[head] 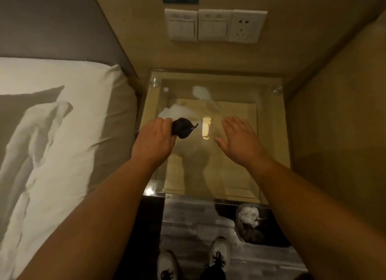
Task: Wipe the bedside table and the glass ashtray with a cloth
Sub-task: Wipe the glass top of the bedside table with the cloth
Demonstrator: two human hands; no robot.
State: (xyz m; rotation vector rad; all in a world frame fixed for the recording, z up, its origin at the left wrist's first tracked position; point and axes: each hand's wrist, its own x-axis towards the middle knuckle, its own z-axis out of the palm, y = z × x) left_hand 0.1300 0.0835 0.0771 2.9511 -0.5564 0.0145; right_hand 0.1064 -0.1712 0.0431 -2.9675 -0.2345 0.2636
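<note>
Black cloth [182,130] is bunched in my left hand [155,140] over the glass table [269,133], near its left side. My right hand [240,142] is flat and wide above the middle.

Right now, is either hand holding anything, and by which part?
The left hand grips a bunched dark cloth by one end; the rest sticks out past its fingers. The right hand is open, holding nothing.

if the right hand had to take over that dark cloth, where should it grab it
Pinch the bunched end of the dark cloth that sticks out past the left hand, coming in from the right hand's side. That bulge is the only part showing; the rest is inside the left fist.
</note>
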